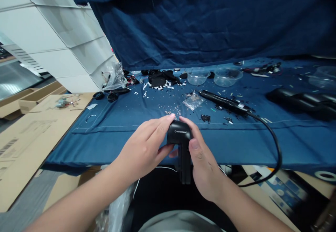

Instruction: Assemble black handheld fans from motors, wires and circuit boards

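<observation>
A black L-shaped plastic housing with a pale brand name on its top end is held at the near edge of the blue-covered table. My left hand closes on its upper left side, fingers over the top and thumb below. On the other side, my right hand grips it with the thumb along the right face and a finger at the top corner. Its far side is hidden from me. Just beyond lie scattered small screws and a small clear plastic bag.
A corded black electric screwdriver lies right of the bag, its cable curving off the near edge. Farther back are clear plastic bowls. Black molded parts rest at right. Flattened cardboard is at left.
</observation>
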### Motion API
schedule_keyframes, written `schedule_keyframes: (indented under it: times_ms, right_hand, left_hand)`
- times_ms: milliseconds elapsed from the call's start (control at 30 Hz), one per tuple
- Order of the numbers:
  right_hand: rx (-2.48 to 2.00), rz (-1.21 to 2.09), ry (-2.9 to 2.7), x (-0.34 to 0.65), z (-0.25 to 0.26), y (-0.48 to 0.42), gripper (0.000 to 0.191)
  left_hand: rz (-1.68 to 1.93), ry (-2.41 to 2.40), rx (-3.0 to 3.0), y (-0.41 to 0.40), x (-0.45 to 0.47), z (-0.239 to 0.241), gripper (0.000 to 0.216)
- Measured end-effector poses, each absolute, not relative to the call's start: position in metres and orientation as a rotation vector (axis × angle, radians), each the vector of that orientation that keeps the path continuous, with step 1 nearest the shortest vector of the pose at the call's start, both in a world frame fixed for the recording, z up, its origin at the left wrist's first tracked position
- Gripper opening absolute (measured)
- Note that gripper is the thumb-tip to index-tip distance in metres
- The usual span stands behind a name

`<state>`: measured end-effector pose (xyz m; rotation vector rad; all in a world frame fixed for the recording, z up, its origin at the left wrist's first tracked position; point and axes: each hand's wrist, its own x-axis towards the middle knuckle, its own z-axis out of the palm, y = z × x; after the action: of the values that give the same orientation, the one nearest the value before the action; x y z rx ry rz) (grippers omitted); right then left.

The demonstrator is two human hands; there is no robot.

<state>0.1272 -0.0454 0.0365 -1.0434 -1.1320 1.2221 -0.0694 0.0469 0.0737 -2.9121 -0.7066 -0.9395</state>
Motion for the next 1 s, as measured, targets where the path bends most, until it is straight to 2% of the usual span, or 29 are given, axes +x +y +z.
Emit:
schedule_keyframes:
  times_ms: [100,300,533,667,767,900,1000]
  right_hand:
    - [-1.001,1.289,-1.048,0.122,0.037,-0.045,0.072]
    - [-1.052,1.204,-0.932,0.117,0.034,-0.045,0.068]
    - [-1.101,1.241,-0.896,0.123,0.036,-0.042,0.075]
    - [-1.017,1.257,-0.788,0.124,0.033,-0.037,0.074]
    - [-0.972,1.233,-0.720,0.133,0.034,-0.038,0.073]
    - [-0.931,1.230,-0.783,0.161,0.039,-0.047,0.085]
    - [-0.933,1.199,-0.867,0.183,0.037,-0.058,0.082]
  left_hand:
    - [-0.964,-0.683,-2.908,0.050,-0.066,0.071,0.069]
    - [-0.996,-0.598,-2.932,0.056,-0.060,0.066,0.067]
    - [-0.952,-0.571,-2.953,0.059,-0.052,0.065,0.074]
    - [-0.926,-0.564,-2.981,0.064,-0.041,0.066,0.070]
    - [-0.980,-0.476,-3.050,0.072,-0.025,0.068,0.065]
    - [-1.015,-0.393,-3.116,0.078,0.005,0.072,0.071]
    - [-1.039,-0.265,-3.114,0.077,0.028,0.068,0.072]
